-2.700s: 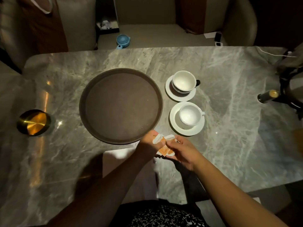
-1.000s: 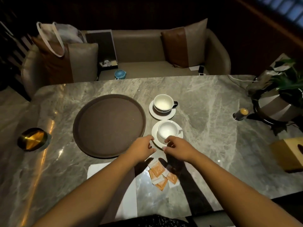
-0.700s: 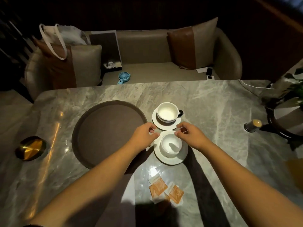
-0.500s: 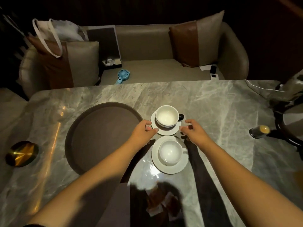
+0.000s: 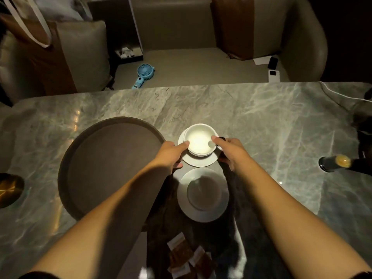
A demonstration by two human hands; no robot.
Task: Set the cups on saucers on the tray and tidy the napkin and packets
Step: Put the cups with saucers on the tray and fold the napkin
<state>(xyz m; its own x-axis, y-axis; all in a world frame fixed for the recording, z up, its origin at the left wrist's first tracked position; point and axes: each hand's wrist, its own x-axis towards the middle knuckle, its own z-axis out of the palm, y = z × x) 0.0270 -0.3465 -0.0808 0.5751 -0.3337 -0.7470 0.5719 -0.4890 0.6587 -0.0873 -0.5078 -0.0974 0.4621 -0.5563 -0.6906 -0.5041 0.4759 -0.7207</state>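
Note:
A white far cup (image 5: pixel 199 140) stands on its far saucer (image 5: pixel 201 162) just right of the round brown tray (image 5: pixel 108 164). My left hand (image 5: pixel 171 153) holds the saucer's left edge with the thumb against the cup's rim. My right hand (image 5: pixel 229 150) holds the right edge by the cup's dark handle, thumb on the rim. A near cup (image 5: pixel 203 191) sits on its near saucer (image 5: pixel 201 215) between my forearms, in shadow. Several orange packets (image 5: pixel 187 256) lie on the table near me. My left arm and the shadow hide the napkin.
A gold round dish (image 5: pixel 8 190) sits at the table's left edge. A dark bottle with a gold cap (image 5: pixel 334 163) lies at the right, with a white cable (image 5: pixel 342 95) behind it. Beyond the marble table (image 5: pixel 261 127) is a sofa with a blue hand fan (image 5: pixel 144 74).
My hands let go of the packets, which now lie on the table. Both hands passed over the near cup and closed on the far cup's saucer.

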